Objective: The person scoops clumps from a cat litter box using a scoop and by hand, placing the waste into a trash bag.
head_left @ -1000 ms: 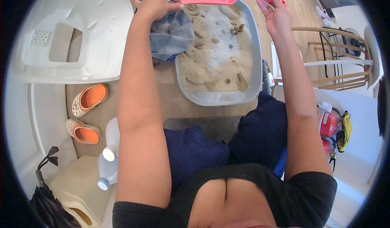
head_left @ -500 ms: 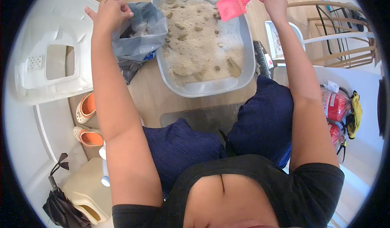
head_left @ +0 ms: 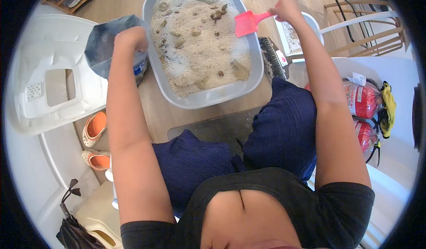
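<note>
My right hand (head_left: 287,10) grips the handle of a pink slotted litter scoop (head_left: 246,23). The scoop's head is over the right rim of a grey litter box (head_left: 205,101). Inside the box lies pale sandy litter (head_left: 206,58) with several darker clumps; some are bunched near the far right. My left hand (head_left: 132,38) is closed at the right side of a grey plastic bag (head_left: 101,45), left of the box. Its fingertips are mostly hidden, but it appears to hold the bag's edge.
A white litter box hood (head_left: 33,71) lies at left, with orange-lined clogs (head_left: 95,127) below it. Right of the box are a black brush (head_left: 274,56) and a white dustpan (head_left: 290,38). Wooden chair parts (head_left: 368,45) and red bottles (head_left: 364,100) stand farther right. A dark mat (head_left: 213,127) lies before me.
The view has shifted, so the box appears farther left. My left hand has moved across to the bag's right side and closed more. The scoop has moved toward the box's right rim.
</note>
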The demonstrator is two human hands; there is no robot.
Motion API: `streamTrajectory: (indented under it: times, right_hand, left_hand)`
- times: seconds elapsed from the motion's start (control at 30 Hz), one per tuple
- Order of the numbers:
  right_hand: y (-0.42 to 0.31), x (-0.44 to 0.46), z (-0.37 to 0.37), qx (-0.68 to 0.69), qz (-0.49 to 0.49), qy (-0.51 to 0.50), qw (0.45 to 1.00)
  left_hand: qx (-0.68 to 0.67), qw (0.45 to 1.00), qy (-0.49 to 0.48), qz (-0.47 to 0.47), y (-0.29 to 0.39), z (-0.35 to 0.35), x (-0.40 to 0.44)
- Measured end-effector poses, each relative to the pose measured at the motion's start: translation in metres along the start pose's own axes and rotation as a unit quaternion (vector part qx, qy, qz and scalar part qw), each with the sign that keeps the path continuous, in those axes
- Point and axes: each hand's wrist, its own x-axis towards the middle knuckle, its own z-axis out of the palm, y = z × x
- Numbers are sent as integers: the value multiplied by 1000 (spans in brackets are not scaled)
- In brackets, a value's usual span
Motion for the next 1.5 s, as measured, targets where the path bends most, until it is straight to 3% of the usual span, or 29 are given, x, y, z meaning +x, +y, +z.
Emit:
streamTrajectory:
  times: [0.03,0.07,0.13,0.17,0.2,0.27,0.57,0.87,1.0,1.17,1.33,1.4,1.5]
  right_hand:
    - [7,6,4,-62,12,-81,995]
    - [15,9,11,-62,12,-82,995]
    - [22,-5,22,-167,-142,-55,974]
    - [21,-10,28,-165,-142,-55,974]
    - [12,-18,34,-222,-131,-43,965]
    - [4,-14,43,-362,-144,-21,921]
    - [-30,-19,17,-332,-129,77,931]
    - [-52,-22,22,-357,-149,-8,922]
    - [-39,-11,40,-354,-171,5,919]
    - [-38,-25,-11,-243,-126,1,962]
    - [-61,-40,-21,-278,-104,23,955]
    - [-60,-38,-5,-379,-136,44,914]
    - [-56,-27,24,-377,-161,44,911]
  left_hand:
    - [-4,1000,-4,-4,-12,-3,-1]
    - [-7,1000,-8,-7,-24,-8,-1]
    - [-40,999,5,-7,-47,-12,-22]
    - [-74,997,21,-8,-54,-15,-32]
    - [-73,997,21,-9,-60,-11,-30]
    - [-194,981,17,23,-72,-3,-24]
    - [-134,991,6,6,-23,-11,-20]
    - [-158,987,-27,-3,-24,-12,-20]
    - [-156,987,-3,25,-22,-10,-20]
    - [-141,990,-18,1,-20,-12,-24]
    - [-156,987,-26,20,-23,-10,-18]
    - [-164,986,-1,12,-19,-11,-24]
    - [-150,989,4,4,-17,-12,-29]
